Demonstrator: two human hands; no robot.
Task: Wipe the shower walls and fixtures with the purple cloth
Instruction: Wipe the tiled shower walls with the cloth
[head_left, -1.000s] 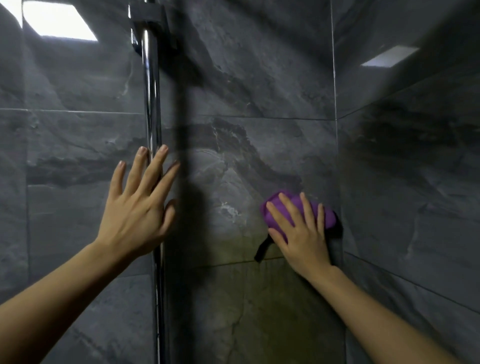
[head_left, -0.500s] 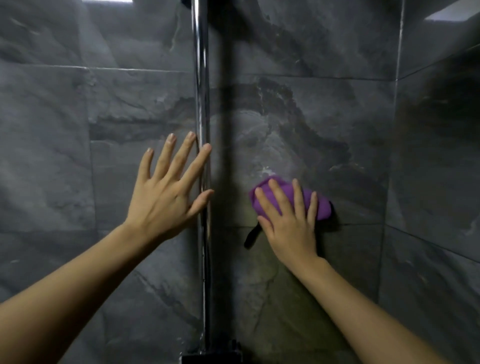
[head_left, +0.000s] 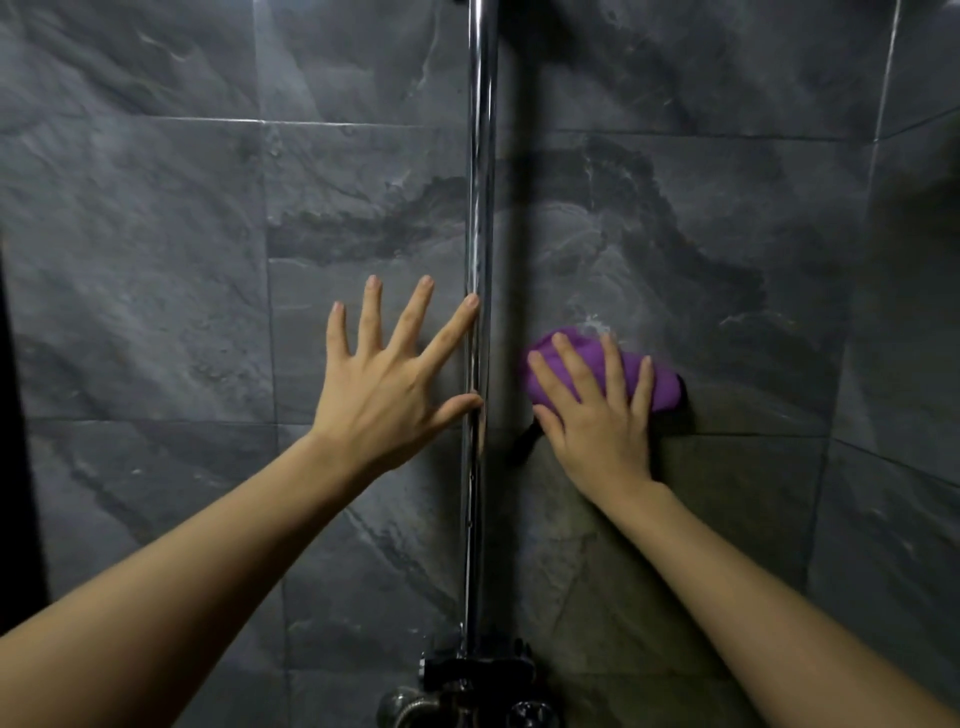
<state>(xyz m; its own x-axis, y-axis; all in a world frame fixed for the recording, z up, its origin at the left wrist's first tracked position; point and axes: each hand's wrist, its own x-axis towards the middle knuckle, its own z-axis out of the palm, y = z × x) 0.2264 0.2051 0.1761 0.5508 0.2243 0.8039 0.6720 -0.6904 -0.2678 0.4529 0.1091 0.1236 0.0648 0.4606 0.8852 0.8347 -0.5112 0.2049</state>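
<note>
Forearms: two bare forearms reach up and forward from the bottom corners toward the wall.
Valve fitting (head_left: 475, 675): a dark fitting at the foot of the chrome pole, low in the view, partly in shadow.
Left hand (head_left: 387, 392): just left of the chrome pole (head_left: 480, 208), fingers straight and spread wide apart, holding nothing; the forefinger tip and thumb tip reach the pole's edge, though whether the palm meets the tile cannot be told.
Right hand (head_left: 597, 421): just right of the pole, fingers straight and slightly apart, pressed flat over the cloth.
Purple cloth (head_left: 660, 387): bunched beneath the right hand's fingers against the wall, showing above the fingertips and past the little finger, on the side away from the pole.
Shower wall (head_left: 156, 260): dark grey marbled tiles behind the pole, meeting a side wall in a corner far right of it.
</note>
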